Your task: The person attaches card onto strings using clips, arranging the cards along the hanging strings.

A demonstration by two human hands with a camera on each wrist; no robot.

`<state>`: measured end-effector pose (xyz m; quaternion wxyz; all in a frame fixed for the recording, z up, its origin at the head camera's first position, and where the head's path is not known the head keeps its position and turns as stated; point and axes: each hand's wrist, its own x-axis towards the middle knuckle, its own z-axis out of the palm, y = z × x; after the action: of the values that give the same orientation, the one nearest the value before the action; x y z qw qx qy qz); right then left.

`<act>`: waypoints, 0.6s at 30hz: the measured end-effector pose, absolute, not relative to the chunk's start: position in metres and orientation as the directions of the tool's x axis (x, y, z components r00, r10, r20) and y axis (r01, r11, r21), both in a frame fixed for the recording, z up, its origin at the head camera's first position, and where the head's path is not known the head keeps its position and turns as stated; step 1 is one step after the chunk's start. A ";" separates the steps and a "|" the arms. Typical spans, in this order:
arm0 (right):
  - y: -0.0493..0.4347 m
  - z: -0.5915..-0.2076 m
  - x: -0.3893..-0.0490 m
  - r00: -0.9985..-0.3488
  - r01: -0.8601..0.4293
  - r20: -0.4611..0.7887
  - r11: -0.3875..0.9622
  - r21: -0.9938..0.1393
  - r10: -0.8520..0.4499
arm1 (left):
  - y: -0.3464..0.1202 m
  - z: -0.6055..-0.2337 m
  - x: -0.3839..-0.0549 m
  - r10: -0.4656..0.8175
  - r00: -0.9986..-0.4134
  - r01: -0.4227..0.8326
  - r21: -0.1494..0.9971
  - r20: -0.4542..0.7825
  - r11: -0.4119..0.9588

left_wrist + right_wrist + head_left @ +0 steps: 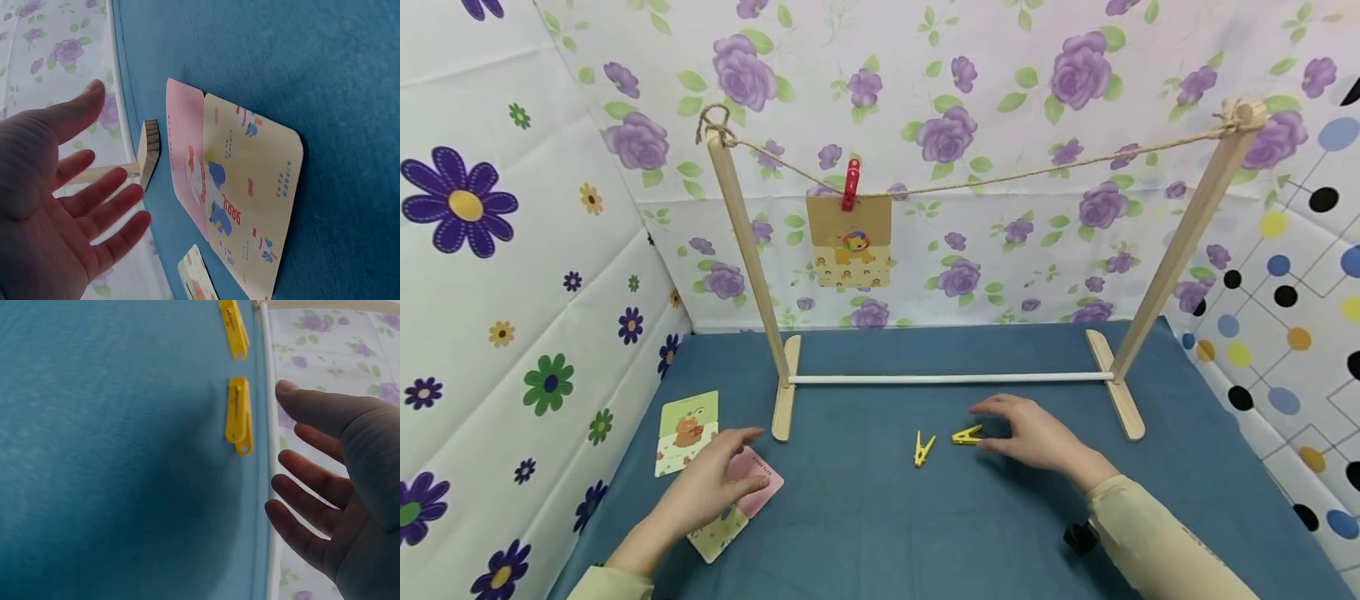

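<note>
In the head view my left hand (711, 479) hovers over a pink and cream card (762, 492), its fingers spread and holding nothing. The left wrist view shows that card (250, 187) lying flat on the blue cloth, with a rabbit picture and small print. A green card (688, 429) with an orange animal lies just beyond the hand. My right hand (1030, 433) is held with thumb and fingers apart, right beside a yellow clothespin (967, 435). A second yellow clothespin (923, 449) lies to its left.
A wooden stand holds a twine line (1000, 179) between its left post (748, 258) and right post (1183, 242). A red clothespin (851, 184) clips a tan lion card (850, 243) to the line. A white rod (947, 379) joins the wooden feet. Patterned cloth walls surround the table.
</note>
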<state>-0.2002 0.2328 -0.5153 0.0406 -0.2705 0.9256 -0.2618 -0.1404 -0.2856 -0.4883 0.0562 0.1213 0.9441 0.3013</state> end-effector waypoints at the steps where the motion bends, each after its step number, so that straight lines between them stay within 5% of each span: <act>1: 0.233 -0.518 -0.200 -0.851 -0.477 0.060 0.719 -0.506 -0.522 | -0.285 -0.488 -0.139 0.257 -0.966 0.194 0.562 -0.035 0.804; 18: 0.223 -0.533 -0.195 -0.887 -0.430 0.040 0.792 -0.433 -0.459 | -0.282 -0.492 -0.132 0.228 -0.968 0.173 0.378 -0.106 0.909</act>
<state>-0.1947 0.2226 -0.5335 0.0335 -0.2350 0.9460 -0.2207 -0.1323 -0.2824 -0.4922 0.0741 0.1029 0.9742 0.1864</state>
